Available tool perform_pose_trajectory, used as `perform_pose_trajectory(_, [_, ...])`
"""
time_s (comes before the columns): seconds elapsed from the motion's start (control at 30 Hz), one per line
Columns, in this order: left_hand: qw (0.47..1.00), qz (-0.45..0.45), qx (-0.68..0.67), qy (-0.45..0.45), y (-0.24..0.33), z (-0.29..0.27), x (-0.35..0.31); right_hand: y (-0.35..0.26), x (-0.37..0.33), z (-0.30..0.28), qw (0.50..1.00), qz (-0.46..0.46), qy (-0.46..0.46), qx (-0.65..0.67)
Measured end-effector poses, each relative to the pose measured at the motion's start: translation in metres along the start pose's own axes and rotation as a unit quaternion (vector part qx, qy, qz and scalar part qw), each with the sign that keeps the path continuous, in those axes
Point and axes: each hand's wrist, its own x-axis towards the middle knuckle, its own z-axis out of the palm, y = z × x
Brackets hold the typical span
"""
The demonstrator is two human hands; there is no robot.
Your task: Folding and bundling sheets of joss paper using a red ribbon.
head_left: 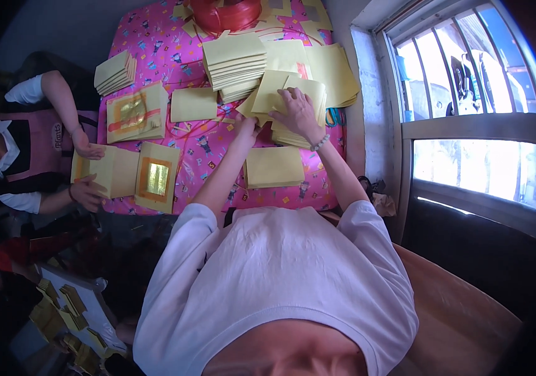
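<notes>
My right hand [297,114] lies on a folded yellow card [274,84] near the far right of the table. Its fingers are spread over the card. At the near left corner of that card, my left hand [247,127] has its fingers curled in and grips the edge. Under my right hand sit more yellow folded cards [290,136]. Closer to me lies another yellow card pile [274,168]. Just beyond my hands stands a tall stack of yellow folded cards [235,62], with large yellow sheets [333,75] to its right.
At the left, a person's hands [87,191] work on a yellow folder [156,178] with a see-through window. A patterned pink tablecloth [205,169] covers the table. A red strap coil [225,14] stands at the back. A barred window [462,69] is on the right.
</notes>
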Motion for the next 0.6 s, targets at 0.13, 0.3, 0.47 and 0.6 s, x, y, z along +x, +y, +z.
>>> perform_pose_trajectory(0.13, [0.989,0.050,0.141,0.003,0.014,0.014,-0.030,0.002,-0.009,-0.005,0.998,-0.003,0.027,0.054])
perform_pose_trajectory(0.3, [0.958,0.122,0.251,-0.068,0.013,0.033,-0.055,0.000,-0.017,-0.014,0.970,0.022,0.111,0.214])
perform_pose_trajectory(0.47, [0.911,0.174,0.350,-0.130,0.006,0.038,-0.062,-0.003,-0.026,-0.035,0.988,0.015,0.111,0.105])
perform_pose_trajectory(0.6, [0.903,0.097,0.344,-0.238,0.002,0.044,-0.073,0.024,-0.037,-0.019,0.993,0.068,0.091,-0.023])
